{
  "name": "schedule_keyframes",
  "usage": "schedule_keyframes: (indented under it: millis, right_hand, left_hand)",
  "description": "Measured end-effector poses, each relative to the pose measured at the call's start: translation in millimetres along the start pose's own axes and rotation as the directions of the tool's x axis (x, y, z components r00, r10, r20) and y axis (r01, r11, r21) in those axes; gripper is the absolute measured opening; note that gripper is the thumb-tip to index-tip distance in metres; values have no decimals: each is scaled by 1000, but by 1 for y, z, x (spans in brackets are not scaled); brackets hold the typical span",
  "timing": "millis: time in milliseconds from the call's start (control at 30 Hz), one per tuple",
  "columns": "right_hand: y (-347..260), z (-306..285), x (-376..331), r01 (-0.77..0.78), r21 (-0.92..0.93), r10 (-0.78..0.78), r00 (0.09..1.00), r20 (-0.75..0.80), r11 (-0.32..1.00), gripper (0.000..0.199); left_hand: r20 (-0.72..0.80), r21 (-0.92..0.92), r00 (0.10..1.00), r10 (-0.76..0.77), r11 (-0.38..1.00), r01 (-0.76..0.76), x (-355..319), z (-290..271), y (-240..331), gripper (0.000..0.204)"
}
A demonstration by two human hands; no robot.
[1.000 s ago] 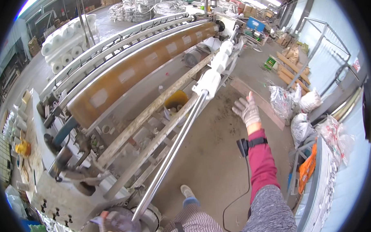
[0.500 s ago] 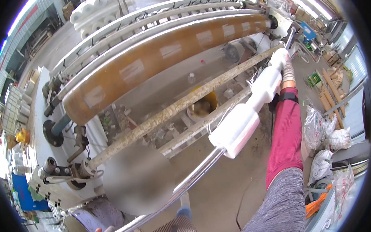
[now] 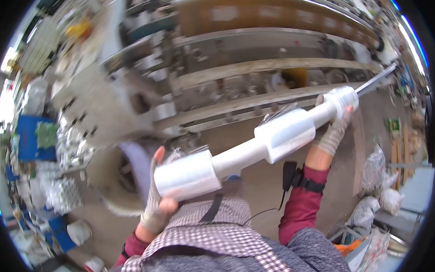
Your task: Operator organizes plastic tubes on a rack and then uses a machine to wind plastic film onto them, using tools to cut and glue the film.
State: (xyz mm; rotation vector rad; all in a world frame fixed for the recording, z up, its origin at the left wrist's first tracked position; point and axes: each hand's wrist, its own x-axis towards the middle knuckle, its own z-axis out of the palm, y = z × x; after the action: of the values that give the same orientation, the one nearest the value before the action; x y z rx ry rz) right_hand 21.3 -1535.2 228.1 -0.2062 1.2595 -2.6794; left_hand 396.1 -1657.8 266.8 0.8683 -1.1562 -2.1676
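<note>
Across my front lies a metal shaft point(image 3: 376, 79) with white rolls of plastic film threaded along it on a pale core point(image 3: 240, 157). My left hand point(image 3: 157, 205), in a fingerless wrap, grips the nearest film roll point(image 3: 187, 175) at its left end, thumb up along the end face. The middle film roll point(image 3: 289, 133) is untouched, with a loose flap of film at its top edge. My wrapped right hand point(image 3: 336, 127) is closed round the small far film roll point(image 3: 343, 99) from below. Bare shaft sticks out beyond it to the upper right.
Ahead stands a winding machine with a wide brown roller point(image 3: 266, 14) and long beams point(image 3: 272, 67). A yellow bucket point(image 3: 296, 77) sits beneath it. At left is a round bin point(image 3: 104, 183); plastic bags point(image 3: 374, 166) and wooden strips point(image 3: 401, 151) lie at right.
My left hand has left the shaft's low end and now grips the nearest roll. The rolls have come closer and lie more level. My right arm has drawn in; the view has turned.
</note>
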Motion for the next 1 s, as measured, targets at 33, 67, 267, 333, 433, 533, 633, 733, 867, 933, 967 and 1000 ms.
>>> schedule_keyframes:
  millis: [33,67,267,333,433,533,633,733,867,933,967,1000]
  right_hand:
    - [9,26,-46,-23,57,26,998,-62,998,60]
    - [20,51,-88,-43,108,56,991,-123,993,59]
    - [85,171,-307,45,-139,-72,978,-194,989,65]
    - [112,202,-367,-3,-74,-9,987,-161,997,69]
    - [143,219,-437,-167,-294,239,944,229,941,65]
    - [171,219,-485,-371,-375,516,730,447,850,69]
    - [165,229,-511,-542,-515,746,519,416,664,71]
    - [177,273,-525,-801,-505,929,159,335,320,68]
    - [280,374,-502,-758,-509,791,14,612,408,57]
    - [313,424,-467,-758,-528,777,-43,628,384,70]
    - [311,441,-474,-670,-549,852,264,452,499,77]
    - [300,445,-490,-670,-566,859,231,456,480,77]
  left_hand:
    - [-55,-22,998,17,1000,-18,-10,-37,11,112]
    - [-110,-47,994,29,998,-34,-23,-77,24,103]
    - [-306,227,929,206,964,-139,-105,-280,103,80]
    - [-337,264,907,253,950,-167,-115,-313,112,69]
    - [-338,343,916,215,935,-93,-110,-363,88,62]
    - [-351,15,930,107,994,-109,-124,-366,55,65]
    - [-454,-264,891,8,954,-143,-164,-366,57,68]
    - [-560,-502,828,-29,807,-312,-171,-394,70,60]
    - [-504,-292,765,400,755,-587,-83,-454,138,57]
    - [-445,-286,860,252,869,-403,-33,-491,158,57]
    - [-432,-222,871,235,908,-355,-23,-491,164,56]
    - [-439,-149,871,220,938,-313,-22,-497,167,56]
